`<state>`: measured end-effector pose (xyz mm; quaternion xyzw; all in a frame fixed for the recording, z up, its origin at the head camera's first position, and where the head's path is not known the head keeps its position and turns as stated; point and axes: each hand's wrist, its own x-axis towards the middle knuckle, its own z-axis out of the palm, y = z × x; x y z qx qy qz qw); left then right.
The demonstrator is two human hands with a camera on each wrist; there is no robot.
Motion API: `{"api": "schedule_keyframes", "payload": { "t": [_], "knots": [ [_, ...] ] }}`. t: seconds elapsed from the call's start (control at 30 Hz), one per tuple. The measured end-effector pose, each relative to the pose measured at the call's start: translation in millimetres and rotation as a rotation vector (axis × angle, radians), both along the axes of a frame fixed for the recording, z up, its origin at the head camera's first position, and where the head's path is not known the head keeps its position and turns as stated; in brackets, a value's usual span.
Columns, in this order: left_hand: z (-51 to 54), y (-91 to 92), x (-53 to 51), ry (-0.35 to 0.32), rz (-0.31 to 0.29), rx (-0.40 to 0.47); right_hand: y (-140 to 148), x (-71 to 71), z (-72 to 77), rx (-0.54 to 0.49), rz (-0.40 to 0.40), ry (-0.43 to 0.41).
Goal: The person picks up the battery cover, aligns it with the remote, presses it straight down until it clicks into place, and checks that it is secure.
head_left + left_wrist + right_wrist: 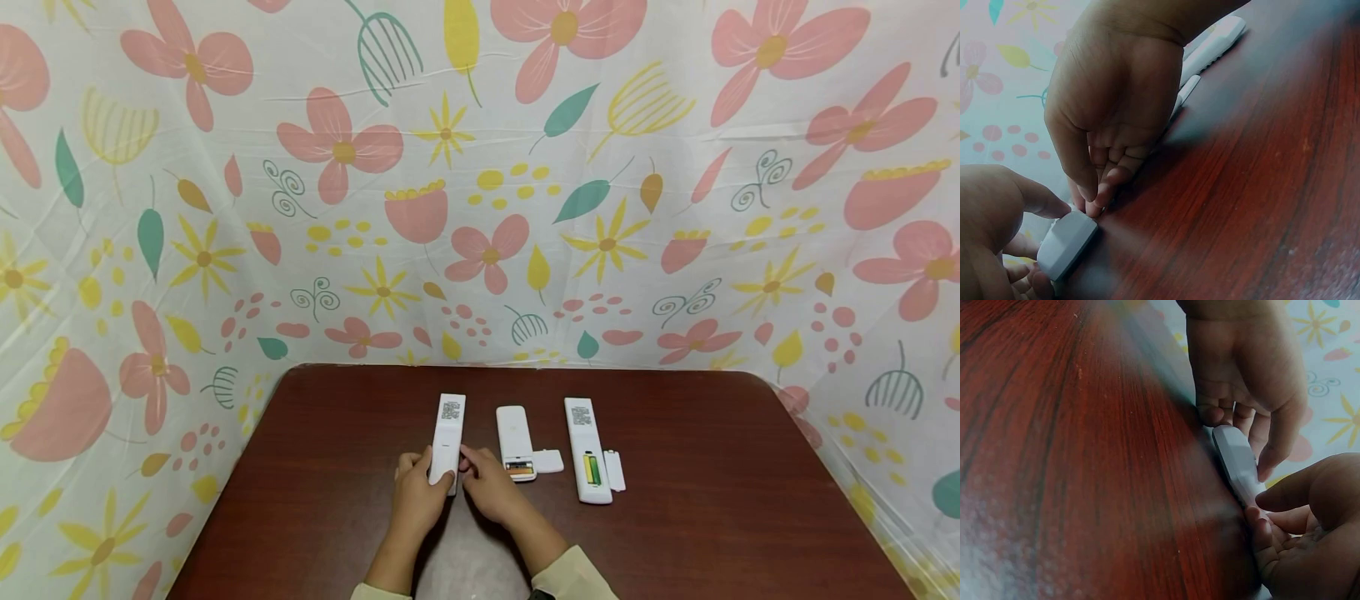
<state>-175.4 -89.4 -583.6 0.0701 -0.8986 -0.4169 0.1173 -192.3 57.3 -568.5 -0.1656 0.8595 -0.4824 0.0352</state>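
A white remote control (pixel 447 433) lies back side up, its printed label toward the far end and no batteries showing. My left hand (pixel 420 493) grips its near end, thumb on the back and fingers along the left side. On the opposite edge, my right hand (pixel 491 490) has curled fingers and thumb against the remote. In the left wrist view, the end of this remote (pixel 1067 244) sits between both hands. The right wrist view shows the right thumb and fingertips meeting at the remote (pixel 1236 456)'s edge; the exact contact is partly hidden.
To the right, a second white remote (pixel 513 427) shows orange-coloured batteries, with its cover (pixel 549 461) beside it. Farther right, a third remote (pixel 581 437) has green batteries exposed; its narrow cover (pixel 614 472) lies alongside. A floral cloth (pixel 480 208) hangs behind the brown table (pixel 712 500).
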Motion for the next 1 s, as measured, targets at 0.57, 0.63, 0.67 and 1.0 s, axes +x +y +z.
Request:
{"api": "schedule_keyframes", "payload": {
  "t": [0.57, 0.63, 0.67, 1.0],
  "knots": [
    [6.4, -0.4, -1.2, -0.019, 0.057, 0.12, -0.8, 0.8, -2.8, -0.121, -0.077, -0.093],
    [8.4, -0.7, -1.4, -0.011, 0.062, 0.141, -1.2, 0.5, -3.5, -0.143, -0.095, -0.113],
    [9.2, -0.9, -1.5, -0.007, 0.062, 0.151, -1.4, 0.2, -4.1, -0.15, -0.097, -0.114],
    [18.5, -0.5, -2.0, 0.018, 0.074, 0.228, -1.0, 0.6, 1.4, -0.185, -0.12, -0.131]
  ]
}}
